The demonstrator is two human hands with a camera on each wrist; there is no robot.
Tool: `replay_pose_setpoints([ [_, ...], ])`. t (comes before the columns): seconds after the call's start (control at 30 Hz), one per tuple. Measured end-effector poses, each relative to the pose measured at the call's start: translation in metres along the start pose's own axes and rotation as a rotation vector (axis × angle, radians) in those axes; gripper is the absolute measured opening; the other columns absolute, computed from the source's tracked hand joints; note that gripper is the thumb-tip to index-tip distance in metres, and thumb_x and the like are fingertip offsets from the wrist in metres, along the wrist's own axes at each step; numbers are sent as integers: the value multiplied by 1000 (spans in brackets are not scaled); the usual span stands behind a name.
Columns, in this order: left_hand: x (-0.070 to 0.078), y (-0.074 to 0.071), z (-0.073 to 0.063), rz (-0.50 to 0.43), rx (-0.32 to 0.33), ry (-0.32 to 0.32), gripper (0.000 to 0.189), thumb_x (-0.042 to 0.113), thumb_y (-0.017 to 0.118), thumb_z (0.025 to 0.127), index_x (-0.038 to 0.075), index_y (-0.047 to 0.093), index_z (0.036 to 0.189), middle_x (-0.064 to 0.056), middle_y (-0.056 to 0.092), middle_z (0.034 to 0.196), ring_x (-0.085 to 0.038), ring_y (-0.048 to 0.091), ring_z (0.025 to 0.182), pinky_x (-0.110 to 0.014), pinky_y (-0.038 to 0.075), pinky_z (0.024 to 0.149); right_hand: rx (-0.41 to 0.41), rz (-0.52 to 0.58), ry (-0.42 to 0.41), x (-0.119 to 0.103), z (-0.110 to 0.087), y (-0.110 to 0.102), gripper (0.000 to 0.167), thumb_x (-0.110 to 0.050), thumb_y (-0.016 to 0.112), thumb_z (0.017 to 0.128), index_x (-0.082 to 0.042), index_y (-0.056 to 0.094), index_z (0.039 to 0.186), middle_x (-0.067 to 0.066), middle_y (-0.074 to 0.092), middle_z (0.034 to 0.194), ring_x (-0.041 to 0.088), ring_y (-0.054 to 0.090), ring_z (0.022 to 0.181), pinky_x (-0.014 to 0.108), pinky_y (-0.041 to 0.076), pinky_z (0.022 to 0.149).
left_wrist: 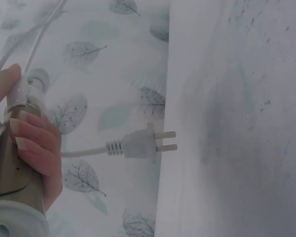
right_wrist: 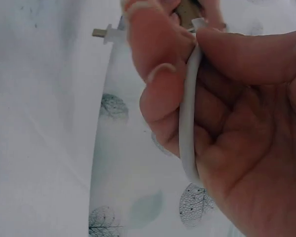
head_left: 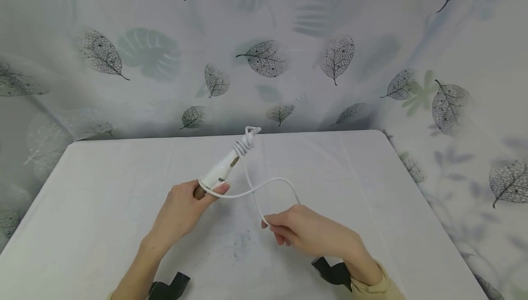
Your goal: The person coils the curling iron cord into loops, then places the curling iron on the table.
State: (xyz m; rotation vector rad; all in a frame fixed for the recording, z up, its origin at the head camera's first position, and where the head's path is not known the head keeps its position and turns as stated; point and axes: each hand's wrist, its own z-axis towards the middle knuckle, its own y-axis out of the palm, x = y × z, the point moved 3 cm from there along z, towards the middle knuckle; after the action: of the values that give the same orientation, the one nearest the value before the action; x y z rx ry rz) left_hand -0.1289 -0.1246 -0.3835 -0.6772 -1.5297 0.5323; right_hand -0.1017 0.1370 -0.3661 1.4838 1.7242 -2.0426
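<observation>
My left hand grips a curling iron with a white handle and a gold-brown barrel. Its fingers curl around the barrel, and the handle tilts up and away toward the far edge. Part of the white cord is wound in coils at the handle's end, and a loop runs around the body near the left thumb. Between thumb and fingers, my right hand pinches the cord, which crosses its palm in the right wrist view. A two-pin plug hangs beside the left hand in the left wrist view.
A white cloth-covered table lies below both hands, with dark smudges near its middle. Leaf-patterned sheeting stands behind and around it. Black wrist mounts are worn on both arms.
</observation>
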Motion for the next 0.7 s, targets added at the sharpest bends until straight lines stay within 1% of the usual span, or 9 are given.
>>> replay_pose_setpoints([
  [0.13,6,0,-3,-32,-35,12,59,72,64,82,13,60,83,4,35,65,-13,40,59,-26,33,53,-40,131,19,13,4,-1,20,-2,51,103,-14,67,102,-7,51,66,-3,39,55,15,37,56],
  [0.2,9,0,-3,-41,-40,19,58,72,65,82,13,62,85,3,37,65,-14,42,60,-27,35,53,-51,156,26,17,5,-2,20,-2,51,103,-15,67,101,-7,49,65,-2,39,56,16,37,57],
  [0.27,10,0,-4,-44,-24,20,58,71,66,82,13,63,86,3,39,65,-15,43,61,-27,36,54,-53,171,24,18,5,-3,22,-1,51,102,-17,66,100,-9,47,64,-2,37,56,16,35,57],
  [0.33,9,0,-3,-35,3,16,59,72,65,82,12,62,86,3,39,65,-14,43,60,-27,35,53,-48,186,-5,18,2,-4,26,2,50,101,-18,66,100,-10,45,64,-2,36,56,15,34,56],
  [0.43,7,1,-2,-10,41,15,61,73,64,81,12,61,86,2,40,64,-14,43,58,-27,35,51,-51,206,-112,13,-2,-7,27,3,48,102,-18,66,98,-9,44,64,-3,34,56,15,34,54],
  [0.5,5,2,-2,3,54,15,63,74,64,81,11,61,87,2,40,64,-14,42,57,-27,35,50,-51,198,-182,9,-4,-7,26,2,48,102,-17,65,97,-8,47,66,-4,36,57,15,36,53],
  [0.57,4,3,-2,-2,57,19,63,73,64,81,11,62,89,2,41,64,-14,43,57,-27,36,50,-29,139,-210,5,-4,-8,22,0,50,102,-16,65,96,-7,52,68,-6,40,59,14,39,53],
  [0.63,6,2,-4,-24,61,29,60,71,65,82,11,62,90,2,41,63,-13,42,57,-27,35,50,4,74,-185,4,-1,-6,21,-1,54,101,-17,64,91,-9,57,74,-5,45,63,13,42,56],
  [0.7,8,0,-6,-52,54,47,56,67,67,84,11,63,90,2,42,63,-13,43,58,-27,35,51,35,30,-150,9,5,-3,21,0,57,99,-17,65,90,-8,61,78,-4,49,66,13,44,58],
])
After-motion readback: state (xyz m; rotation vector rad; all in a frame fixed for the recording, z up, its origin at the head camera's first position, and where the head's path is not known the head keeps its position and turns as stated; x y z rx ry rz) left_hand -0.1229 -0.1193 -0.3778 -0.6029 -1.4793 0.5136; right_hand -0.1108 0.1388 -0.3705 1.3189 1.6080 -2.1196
